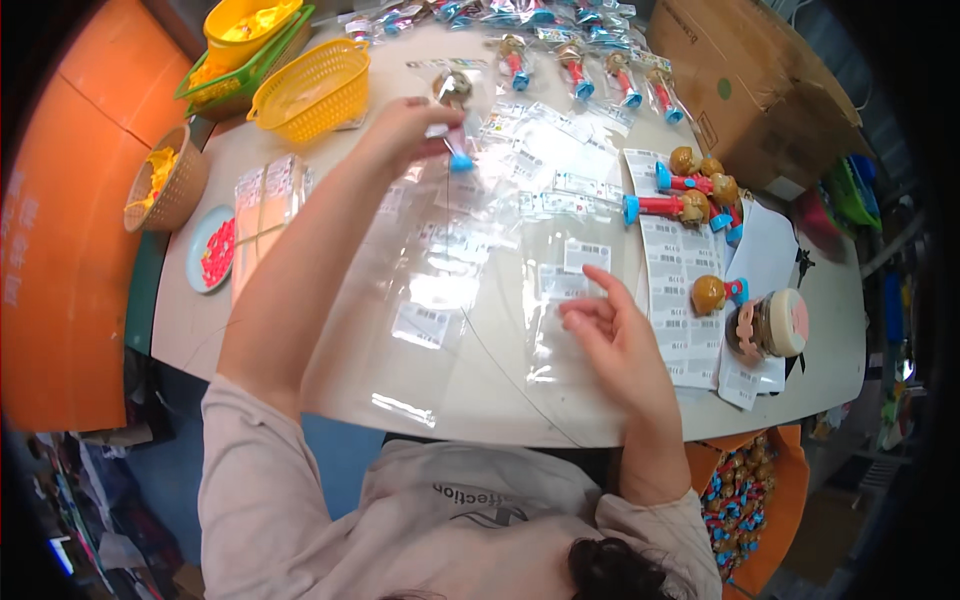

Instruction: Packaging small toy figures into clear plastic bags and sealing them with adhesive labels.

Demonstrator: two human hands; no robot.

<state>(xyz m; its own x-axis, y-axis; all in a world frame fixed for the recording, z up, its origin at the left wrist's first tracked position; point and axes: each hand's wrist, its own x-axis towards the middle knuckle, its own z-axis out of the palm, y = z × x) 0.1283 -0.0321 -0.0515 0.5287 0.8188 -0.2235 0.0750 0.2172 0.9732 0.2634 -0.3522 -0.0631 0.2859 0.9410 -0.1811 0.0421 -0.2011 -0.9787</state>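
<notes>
Left hand [405,137]: fingers closed in a pinch on bagged toy [453,90], brown head up, blue end down, over the far middle of the worktop [190,335]. Right hand [625,350]: half open, fingers loosely bent, thumb and forefinger apart, nothing seen in my grasp. It's over the right-hand edge of the flat clear bags [440,262]; can't tell if it touches them. White labels show on several bags.

To my right: label sheets [670,260], a cluster of loose toys [690,207] at their top, a lone toy [708,295] lower down, a lidded jar [780,325] just beside it. Packed toys [575,70] along the far edge, carton [750,90] right of them. To my left: yellow basket [310,95], tied stack [268,190], blue dish [196,240] of pink bits. Orange bin [792,500] of toys below the worktop, near right.
</notes>
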